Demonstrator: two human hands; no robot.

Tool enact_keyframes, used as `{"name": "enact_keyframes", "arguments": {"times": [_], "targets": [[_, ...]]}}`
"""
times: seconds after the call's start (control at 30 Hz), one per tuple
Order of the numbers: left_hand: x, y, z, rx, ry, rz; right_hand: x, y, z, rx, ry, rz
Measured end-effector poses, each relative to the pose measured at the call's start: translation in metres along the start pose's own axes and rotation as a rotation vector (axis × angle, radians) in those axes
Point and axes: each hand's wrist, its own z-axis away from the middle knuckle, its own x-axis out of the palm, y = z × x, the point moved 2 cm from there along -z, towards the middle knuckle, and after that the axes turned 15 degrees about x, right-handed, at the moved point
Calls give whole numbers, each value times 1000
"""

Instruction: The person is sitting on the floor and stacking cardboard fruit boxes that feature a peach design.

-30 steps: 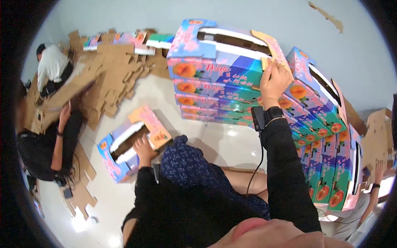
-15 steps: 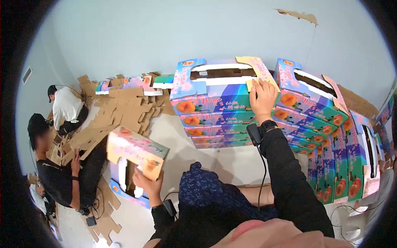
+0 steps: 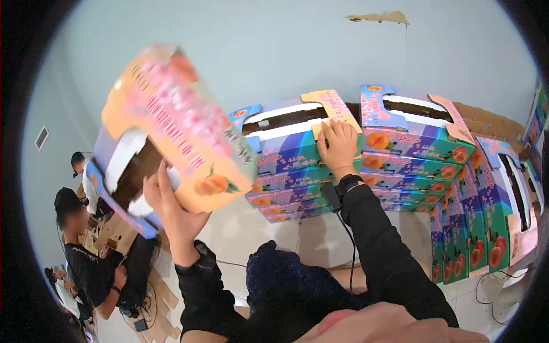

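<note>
My left hand grips a printed cardboard carton by the edge of its opening and holds it up, tilted, left of the stacks. The carton is yellow, pink and blue with fruit pictures, and its top opening shows a brown inside. My right hand lies on the yellow end of the top carton in the middle stack, fingers stretched over it. Several similar cartons are piled beneath that one, partly covered by the held carton. Both hands show at least in part.
Right of the middle stack stands another stack of cartons. Further right, several cartons are set in a row on their sides. At the left, a person in black sits by flat brown cardboard pieces, with others behind. Cables lie on the floor.
My left hand has lifted its carton from low at the left up to stack height and beyond. My right hand stays on the top carton of the middle stack.
</note>
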Motion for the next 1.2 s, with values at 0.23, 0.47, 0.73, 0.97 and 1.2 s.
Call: {"name": "enact_keyframes", "arguments": {"times": [0.23,0.47,0.73,0.97,1.2], "targets": [[62,55,-97,240,-65,247,-65,-2,-9,95,-41,-225],[134,88,-148,319,-326,438,-164,28,134,201,-892,-470],[244,87,-163,237,-743,769,-168,55,184,501,-1079,-523],[247,92,-168,132,-698,852,-144,53,213,436,-1309,-384],[257,96,-163,80,-732,871,-141,43,234,243,-1536,-202]]}}
